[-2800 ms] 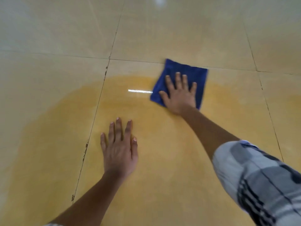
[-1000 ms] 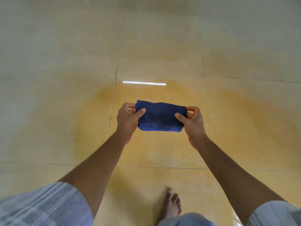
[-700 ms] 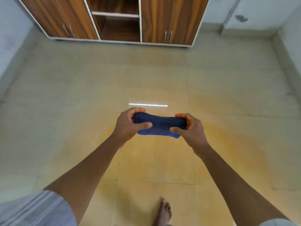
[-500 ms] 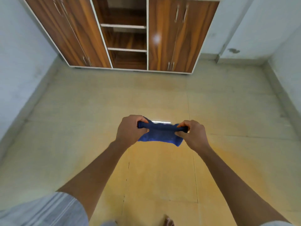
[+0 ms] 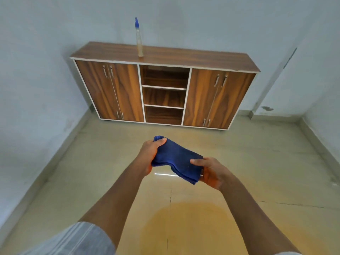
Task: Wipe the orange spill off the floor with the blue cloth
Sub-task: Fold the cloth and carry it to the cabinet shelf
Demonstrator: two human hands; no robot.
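Note:
The folded blue cloth (image 5: 176,159) is held up in the air in front of me, well above the floor. My left hand (image 5: 150,153) grips its upper left end. My right hand (image 5: 211,171) holds its lower right end, thumb on top. The cloth slopes down from left to right. The orange spill (image 5: 193,225) is a wide yellow-orange film on the beige floor tiles below my forearms, spreading to the lower right.
A wooden cabinet (image 5: 163,92) with two pairs of doors and open middle shelves stands against the far wall. A spray bottle (image 5: 138,38) with a blue top stands on it. Pale walls close the room at left and right.
I have risen from the floor, where my right hand pressed the cloth flat. Both hands now hold the folded cloth in the air, and my view has tilted up to the cabinet.

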